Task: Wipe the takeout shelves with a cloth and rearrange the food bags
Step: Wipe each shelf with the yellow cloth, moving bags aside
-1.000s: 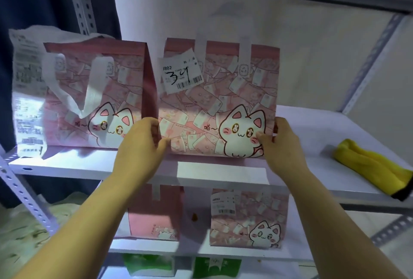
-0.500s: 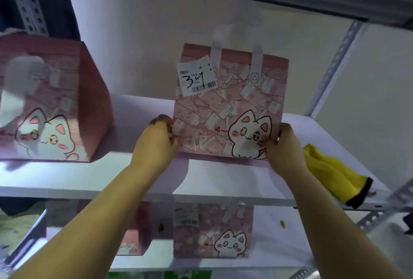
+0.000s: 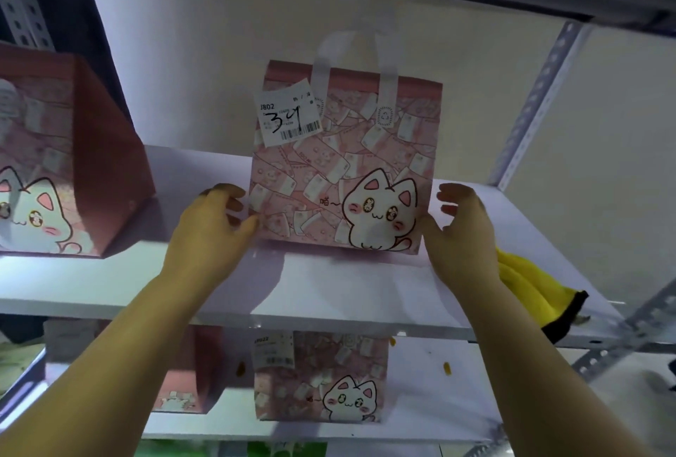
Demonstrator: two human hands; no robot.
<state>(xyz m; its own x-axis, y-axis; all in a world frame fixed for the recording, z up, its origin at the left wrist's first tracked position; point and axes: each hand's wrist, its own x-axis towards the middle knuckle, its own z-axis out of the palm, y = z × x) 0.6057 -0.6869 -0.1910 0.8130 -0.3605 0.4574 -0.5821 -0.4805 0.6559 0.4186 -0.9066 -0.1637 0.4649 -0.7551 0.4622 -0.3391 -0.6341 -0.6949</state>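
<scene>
While a pink cat-print paper bag (image 3: 73,164) is sitting at the far left of the white shelf board (image 3: 329,295), the left hand (image 3: 212,233) is hovering at the lower-left corner of the task's bag, thumb touching it, fingers loosely spread. That pink paper takeout bag with a white cartoon cat (image 3: 344,171) is standing upright mid-shelf, long axis vertical, handles up, squarely between the hands. Right hand (image 3: 464,233) is flanking the lower-right edge, fingers splayed. Neither hand is clamping. Both are sitting equally near. Yellow black-trimmed cloth (image 3: 530,288) is lying just beyond the right wrist; likely that hand's reach.
</scene>
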